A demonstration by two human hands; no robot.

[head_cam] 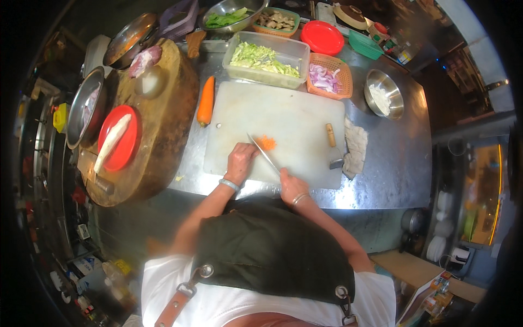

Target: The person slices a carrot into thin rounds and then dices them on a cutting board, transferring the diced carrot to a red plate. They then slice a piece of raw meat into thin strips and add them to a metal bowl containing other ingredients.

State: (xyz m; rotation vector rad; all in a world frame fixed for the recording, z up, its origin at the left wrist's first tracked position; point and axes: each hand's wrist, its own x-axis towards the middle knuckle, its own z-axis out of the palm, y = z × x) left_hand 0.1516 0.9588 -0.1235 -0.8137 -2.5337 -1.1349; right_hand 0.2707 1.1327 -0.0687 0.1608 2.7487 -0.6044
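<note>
A kitchen knife is in my right hand, its blade slanting up and left across the white cutting board. My left hand rests on the board just left of the blade, fingers curled; what lies beneath them is hidden. Finely cut orange carrot forms a small pile beyond the blade. A whole carrot lies beside the board's upper left edge. Near the right edge of the board is a peeler-like tool with a wooden handle, its metal head pointing towards me.
Left stands a thick wooden chopping block with a red plate, raw meat and a cleaver. Behind the board are a plastic container of shredded greens and a basket of sliced onion. A cloth and steel bowl are right.
</note>
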